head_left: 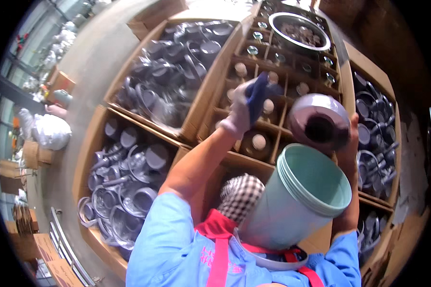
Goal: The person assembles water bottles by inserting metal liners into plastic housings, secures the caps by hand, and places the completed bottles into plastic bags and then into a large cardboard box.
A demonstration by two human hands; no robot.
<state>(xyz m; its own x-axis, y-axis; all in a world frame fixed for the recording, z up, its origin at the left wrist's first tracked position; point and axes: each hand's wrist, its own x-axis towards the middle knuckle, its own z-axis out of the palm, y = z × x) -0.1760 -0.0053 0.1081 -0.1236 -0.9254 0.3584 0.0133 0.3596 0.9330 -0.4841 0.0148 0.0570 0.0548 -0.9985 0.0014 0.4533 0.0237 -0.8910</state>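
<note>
My left hand [249, 103], in a white and blue glove, is over a divided carton [215, 119]. Its fingers look stretched out, slightly blurred, and I see nothing in them. Corked bottle tops, one with a pale round cork [258, 141], stand in the compartments around it. My right hand [353, 136] grips the right side of a rounded lilac-grey shell [321, 105] with a dark round opening. Part of that hand is hidden behind the shell. Below the shell, a stack of nested pale green tapered containers [287, 205] leans against my front, its mouth facing up.
A steel bowl [299, 31] of small brown pieces rests on the far end of the divided carton. Cartons of grey handled plastic parts stand to the left [124, 191], far left [177, 62] and right [376, 129]. A checkered cloth sleeve [242, 193] lies beside the green stack.
</note>
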